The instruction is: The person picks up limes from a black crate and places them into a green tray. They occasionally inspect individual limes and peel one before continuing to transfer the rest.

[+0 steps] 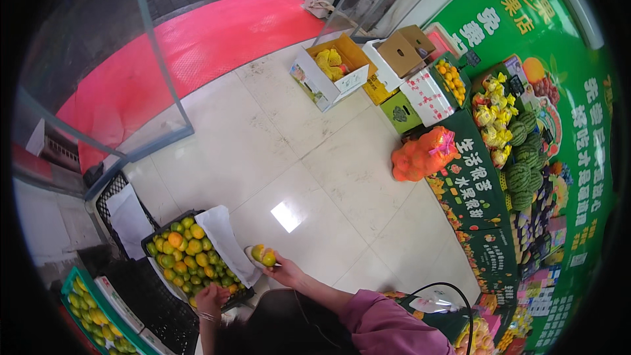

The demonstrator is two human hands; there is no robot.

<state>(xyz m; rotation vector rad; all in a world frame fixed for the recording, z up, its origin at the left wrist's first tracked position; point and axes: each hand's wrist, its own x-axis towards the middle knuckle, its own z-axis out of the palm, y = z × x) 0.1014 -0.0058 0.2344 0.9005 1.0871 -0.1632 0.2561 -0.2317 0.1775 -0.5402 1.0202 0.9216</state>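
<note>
A black plastic crate lined with white paper holds many green and orange mandarins. My left hand, with bracelets at the wrist, is over the crate's near edge, against the fruit; whether it grips one cannot be told. Just right of the crate, my right hand holds green-orange mandarins at its fingertips, apparently two or more close together. A purple sleeve covers that arm above the forearm.
Left of me lie an empty black crate and a green crate of citrus. A glass door stands ahead. Cartons, a red net bag of fruit and a fruit display line the right side of the tiled floor.
</note>
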